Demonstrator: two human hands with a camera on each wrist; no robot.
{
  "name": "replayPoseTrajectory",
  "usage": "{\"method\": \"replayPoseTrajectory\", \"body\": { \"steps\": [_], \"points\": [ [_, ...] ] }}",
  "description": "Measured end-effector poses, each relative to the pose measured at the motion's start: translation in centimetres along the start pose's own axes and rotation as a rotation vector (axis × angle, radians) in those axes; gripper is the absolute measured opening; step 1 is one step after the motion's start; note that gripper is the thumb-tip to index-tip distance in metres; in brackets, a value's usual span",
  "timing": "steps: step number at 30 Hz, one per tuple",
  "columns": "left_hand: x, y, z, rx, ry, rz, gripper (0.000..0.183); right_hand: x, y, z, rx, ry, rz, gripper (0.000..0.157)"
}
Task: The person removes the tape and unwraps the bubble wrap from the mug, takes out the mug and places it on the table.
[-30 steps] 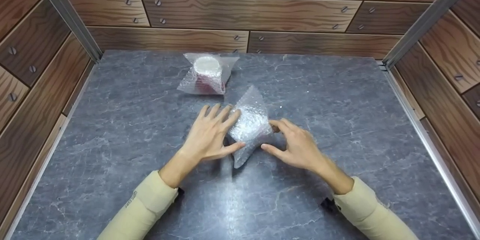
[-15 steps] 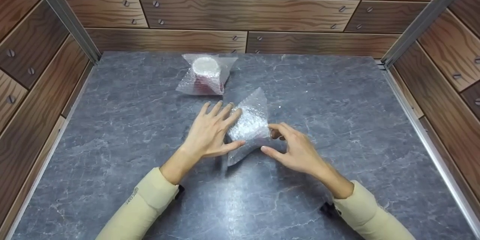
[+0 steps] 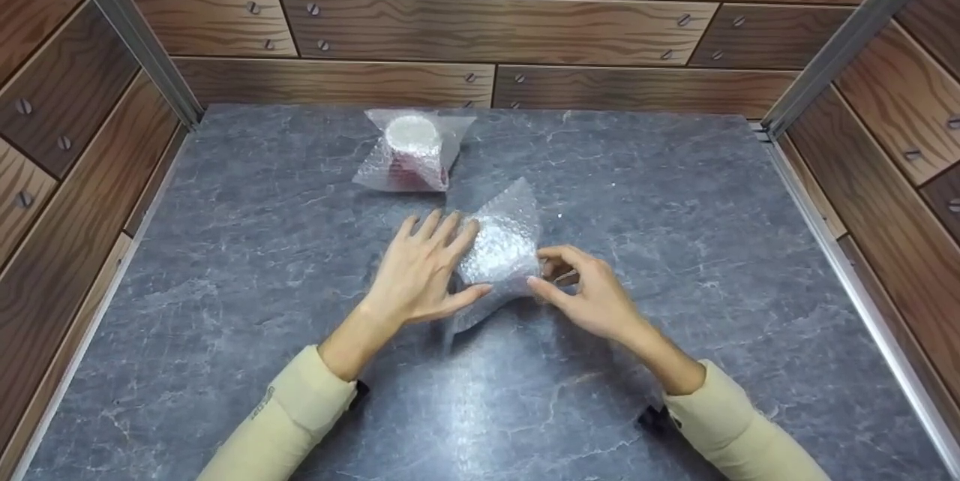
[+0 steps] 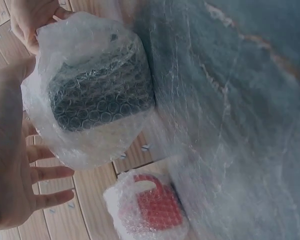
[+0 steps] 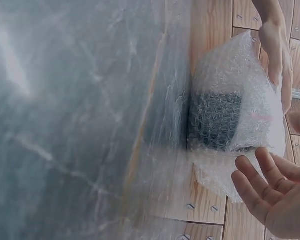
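A bubble-wrapped package stands on the table between my hands, its wrap ending in pointed corners. Through the plastic, a dark, blocky shape shows in the left wrist view; its exact kind is blurred by the bubbles. My left hand lies against the package's left side with fingers spread and thumb along the near side. At the right side, my right hand touches the wrap with its index finger and thumb tip. The right wrist view shows its fingers loosely bent beside the wrap, not curled round it.
Farther back, a red mug in bubble wrap sits near the table's rear edge; its handle shows in the left wrist view. Wood-patterned panels enclose the grey marbled table at the back and sides.
Seen from above, the wrapped package has turned slightly clockwise, its near corner swinging left. My right thumb has come closer to the wrap. The left hand has barely moved.
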State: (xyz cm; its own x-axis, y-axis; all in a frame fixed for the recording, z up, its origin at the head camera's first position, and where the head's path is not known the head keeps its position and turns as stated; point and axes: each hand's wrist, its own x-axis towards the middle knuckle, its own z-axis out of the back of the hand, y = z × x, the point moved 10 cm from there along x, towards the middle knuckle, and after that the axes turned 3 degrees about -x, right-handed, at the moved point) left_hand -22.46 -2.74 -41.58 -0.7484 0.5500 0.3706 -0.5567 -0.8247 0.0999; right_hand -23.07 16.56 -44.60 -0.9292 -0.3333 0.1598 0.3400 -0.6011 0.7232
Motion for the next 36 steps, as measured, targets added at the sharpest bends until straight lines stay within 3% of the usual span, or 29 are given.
{"method": "replayPoseTrajectory", "body": {
  "steps": [9,17,25,36],
  "points": [
    [-1.1,-0.2,0.2,0.041,-0.047,0.026,0.094,0.6,-0.6,0.5,0.123,-0.042,-0.065,0.032],
    [-1.5,-0.2,0.0,0.047,-0.071,0.025,0.092,1.2,-1.5,-0.1,0.209,-0.011,-0.155,0.034],
    [-1.4,-0.3,0.0,0.055,-0.07,0.034,0.088,1.7,-1.2,0.3,0.357,-0.056,-0.15,0.024],
    [-1.3,-0.4,0.0,0.066,-0.076,0.044,0.085,1.7,-0.6,0.5,0.351,-0.029,-0.153,0.024]
  ]
}}
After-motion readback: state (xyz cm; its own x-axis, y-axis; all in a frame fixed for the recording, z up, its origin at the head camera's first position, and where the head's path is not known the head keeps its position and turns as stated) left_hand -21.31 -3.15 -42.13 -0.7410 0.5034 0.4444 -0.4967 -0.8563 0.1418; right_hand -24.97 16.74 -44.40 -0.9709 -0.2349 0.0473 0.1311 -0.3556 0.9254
